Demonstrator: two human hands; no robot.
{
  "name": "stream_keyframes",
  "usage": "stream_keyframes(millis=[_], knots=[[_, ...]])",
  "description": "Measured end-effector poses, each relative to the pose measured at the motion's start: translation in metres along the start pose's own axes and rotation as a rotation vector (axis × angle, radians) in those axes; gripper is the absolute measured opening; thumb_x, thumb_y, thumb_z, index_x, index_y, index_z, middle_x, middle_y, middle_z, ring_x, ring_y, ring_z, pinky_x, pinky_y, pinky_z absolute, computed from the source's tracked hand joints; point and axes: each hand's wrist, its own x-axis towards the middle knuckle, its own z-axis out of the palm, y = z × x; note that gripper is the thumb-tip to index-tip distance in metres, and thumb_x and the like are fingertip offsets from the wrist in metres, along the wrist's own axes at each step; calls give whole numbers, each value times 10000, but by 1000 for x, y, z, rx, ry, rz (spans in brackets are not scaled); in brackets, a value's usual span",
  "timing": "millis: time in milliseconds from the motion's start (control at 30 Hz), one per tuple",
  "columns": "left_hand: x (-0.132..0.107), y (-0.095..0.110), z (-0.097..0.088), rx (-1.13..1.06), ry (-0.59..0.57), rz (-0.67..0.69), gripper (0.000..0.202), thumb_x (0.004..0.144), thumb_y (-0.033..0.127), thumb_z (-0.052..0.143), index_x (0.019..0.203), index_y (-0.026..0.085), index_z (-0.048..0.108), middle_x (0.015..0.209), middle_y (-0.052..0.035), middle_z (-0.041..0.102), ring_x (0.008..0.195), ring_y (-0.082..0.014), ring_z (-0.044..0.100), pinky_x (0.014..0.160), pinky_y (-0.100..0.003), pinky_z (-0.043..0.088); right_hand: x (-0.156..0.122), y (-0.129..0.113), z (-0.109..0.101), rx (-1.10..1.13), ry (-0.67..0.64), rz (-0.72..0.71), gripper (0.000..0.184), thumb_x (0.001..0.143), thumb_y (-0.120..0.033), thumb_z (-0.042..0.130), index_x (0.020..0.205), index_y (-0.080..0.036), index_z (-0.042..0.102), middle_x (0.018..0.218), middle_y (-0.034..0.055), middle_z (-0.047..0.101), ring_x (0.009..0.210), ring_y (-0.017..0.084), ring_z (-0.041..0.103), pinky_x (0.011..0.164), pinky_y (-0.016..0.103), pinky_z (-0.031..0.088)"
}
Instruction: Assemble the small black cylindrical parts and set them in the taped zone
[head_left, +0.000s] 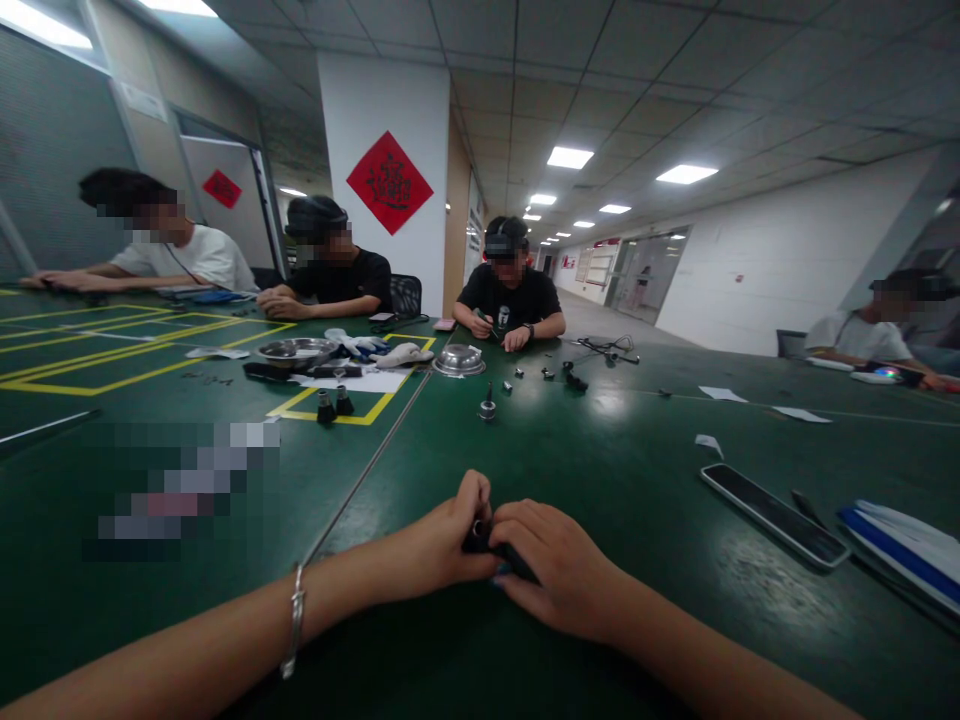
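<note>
Both my hands meet low on the green table (pixel 615 470), closed around a small black part (pixel 478 536) with a round metal opening. My left hand (pixel 442 540) pinches it from the left, thumb on top, and a silver bracelet (pixel 295 618) hangs on that wrist. My right hand (pixel 559 565) wraps the part's right side, so most of it is hidden under the fingers. Both forearms rest on the table.
A phone (pixel 772 513) and a blue-and-white folder (pixel 911 550) lie to my right. Ahead stand a small metal piece (pixel 487 406), two black parts (pixel 334 405), metal bowls (pixel 459 360) and scattered small pieces. Several people sit around the table, one opposite.
</note>
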Motion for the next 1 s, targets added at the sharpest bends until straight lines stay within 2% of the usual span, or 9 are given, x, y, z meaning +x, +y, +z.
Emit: stream_keyframes(millis=[133,233,400,533,667,767,900,1000], knots=[[-2,3,1,-53,4,17,374,761,228,619,950,210,297,854,20,436,744,-121,455,645,-240,375,1,1,2,18,30,-6,248,760,-105,560,991,-177,510,1034,60,576,948,190,524,837,327,427],[-2,3,4,-77,-2,38,299,814,255,559,967,209,305,877,5,442,773,-132,455,686,-257,379,2,2,3,32,55,-4,303,771,-68,508,1056,-173,504,1047,69,573,966,189,523,851,332,424],[3,-5,10,-107,189,44,166,889,293,415,963,211,291,863,-6,390,763,-142,414,705,-276,373,1,5,3,51,95,106,363,799,-117,491,1155,-181,480,1054,76,579,966,208,524,872,378,411],[7,-11,12,-207,283,19,246,899,419,387,970,225,254,884,-11,352,786,-145,391,724,-278,375,0,5,0,33,145,169,364,808,-170,512,1171,-158,474,1066,97,572,978,224,518,885,395,408],[7,-19,15,-319,279,32,297,913,505,312,1027,238,250,973,-34,370,858,-155,412,770,-295,379,1,0,-2,15,195,47,403,817,-188,524,1210,-154,445,1126,103,546,1040,224,489,918,384,396],[4,-23,21,-363,259,79,335,903,528,344,1080,256,262,1051,-51,381,925,-168,428,801,-303,386,1,-3,-1,-44,225,-47,333,842,-201,524,1170,-169,481,1101,93,566,1021,222,499,909,384,394],[0,-18,28,-366,208,157,381,905,538,346,1160,273,246,1136,-73,383,999,-184,431,858,-334,386,3,-3,2,-4,310,-108,163,890,-177,489,1049,-180,521,985,67,605,923,195,533,842,350,417],[-1,-11,29,-354,196,193,428,915,563,261,1217,263,223,1176,-97,389,1061,-206,422,910,-378,371,5,-2,4,101,355,-104,144,899,-133,454,1021,-183,513,941,60,595,876,178,534,796,320,431]])
